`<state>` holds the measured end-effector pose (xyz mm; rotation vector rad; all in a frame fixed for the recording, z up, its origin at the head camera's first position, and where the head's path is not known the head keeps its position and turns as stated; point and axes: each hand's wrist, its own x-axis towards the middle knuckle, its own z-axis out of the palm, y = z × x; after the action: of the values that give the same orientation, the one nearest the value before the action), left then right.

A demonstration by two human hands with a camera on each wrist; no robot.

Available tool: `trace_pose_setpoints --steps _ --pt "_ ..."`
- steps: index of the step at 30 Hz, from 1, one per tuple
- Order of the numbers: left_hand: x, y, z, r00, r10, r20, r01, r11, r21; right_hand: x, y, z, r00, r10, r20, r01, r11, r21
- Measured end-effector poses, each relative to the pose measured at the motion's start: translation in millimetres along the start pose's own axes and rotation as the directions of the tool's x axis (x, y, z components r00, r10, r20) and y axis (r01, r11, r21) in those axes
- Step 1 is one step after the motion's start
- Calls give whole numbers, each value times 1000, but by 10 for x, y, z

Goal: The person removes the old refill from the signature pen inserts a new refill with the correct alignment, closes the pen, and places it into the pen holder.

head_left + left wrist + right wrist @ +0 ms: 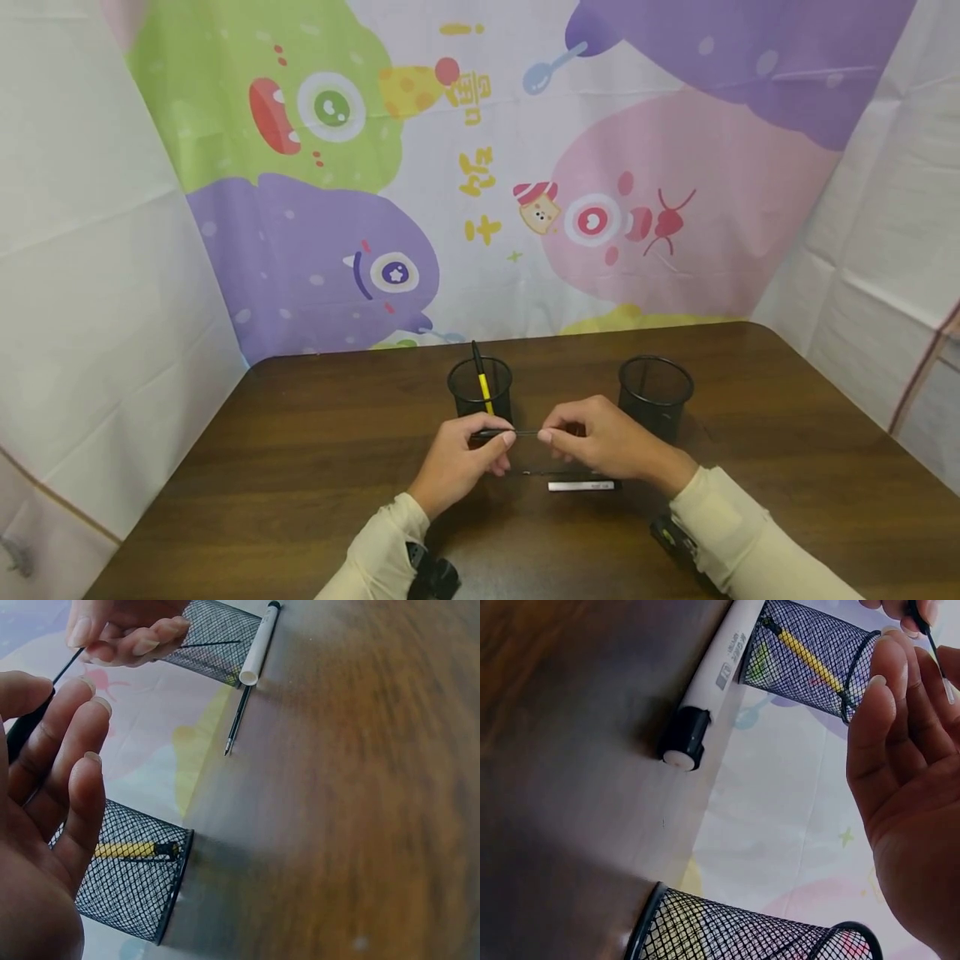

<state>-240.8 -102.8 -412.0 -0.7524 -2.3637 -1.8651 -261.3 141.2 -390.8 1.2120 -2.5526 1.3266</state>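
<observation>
Between thumb and fingers my left hand [459,457] holds a slim black pen piece [27,726]. A thin dark pen refill [527,433] runs from it toward the right. My right hand [596,437] pinches the refill near its far end, which looks pale and clear in the right wrist view. Below the hands, a white pen barrel [581,486] with a black end lies on the table. Another refill [238,724] lies alongside it, its metal tip pointing left in the head view.
Behind the left hand stands a black mesh pen cup [459,404] holding a black and yellow pen [483,383]. A second mesh cup [656,392] stands behind the right hand. The brown wooden table [315,433] backs onto a printed cartoon cloth [480,292].
</observation>
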Motion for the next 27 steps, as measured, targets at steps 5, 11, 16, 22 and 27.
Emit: trace_pose_setpoints --steps 5,11,16,22,27 --pt "-34 141 -2 1000 24 4 -24 1000 -4 7 0 5 1000 -7 3 7 1000 -7" --pt "24 -65 -2 1000 6 3 -6 1000 -10 22 5 10 1000 -17 3 17 1000 -21" --pt "33 -103 -13 999 29 16 -29 1000 -9 25 3 12 1000 -16 11 16 1000 -17" --pt "28 -77 -7 1000 10 15 -10 1000 1 22 -10 15 1000 -13 13 13 1000 -11" --pt "27 -98 0 1000 14 21 -15 1000 6 21 -16 31 999 -33 -1 33 999 -29"
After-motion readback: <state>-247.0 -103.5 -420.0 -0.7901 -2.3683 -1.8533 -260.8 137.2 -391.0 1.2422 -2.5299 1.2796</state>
